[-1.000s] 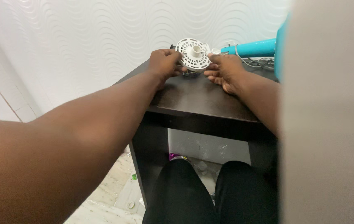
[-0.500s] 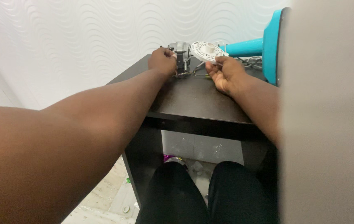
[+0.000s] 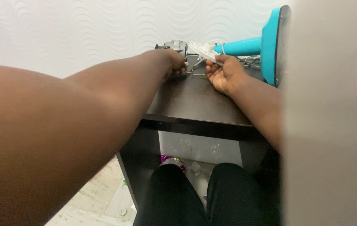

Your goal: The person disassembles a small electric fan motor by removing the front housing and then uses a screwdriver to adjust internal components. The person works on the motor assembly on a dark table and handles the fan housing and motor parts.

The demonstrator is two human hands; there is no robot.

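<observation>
From my head camera, looking down past my own forearm, my left hand (image 3: 177, 62) is closed around a small grey metal motor (image 3: 175, 45) at the far side of the dark table (image 3: 195, 100), knuckles over its near face so I cannot see how much of it my fingers cover. My right hand (image 3: 224, 73) lies palm up just beside it, fingers pinching the white vented plastic cover (image 3: 203, 50), which is tilted and lifted clear of the motor. Behind that hand lies the turquoise fan stand (image 3: 245, 45), its round base (image 3: 272, 46) tipped on edge, with a tangle of grey cord (image 3: 251, 62) close to my wrist. A thin screwdriver-like tool (image 3: 199, 75) lies on the tabletop between my two hands. I judge the main risks to be the cover slipping, since I hold it only by the rim, and the cord snagging my right wrist if I pull back and dragging the stand with it. The tool could roll if I nudge it. The motor sits near the wall (image 3: 82, 29), so there is little room behind it; the open space is the bare tabletop toward me, ending at the front edge above my knees (image 3: 203, 192). A pale blurred surface (image 3: 333, 113) blocks the right of the view.
</observation>
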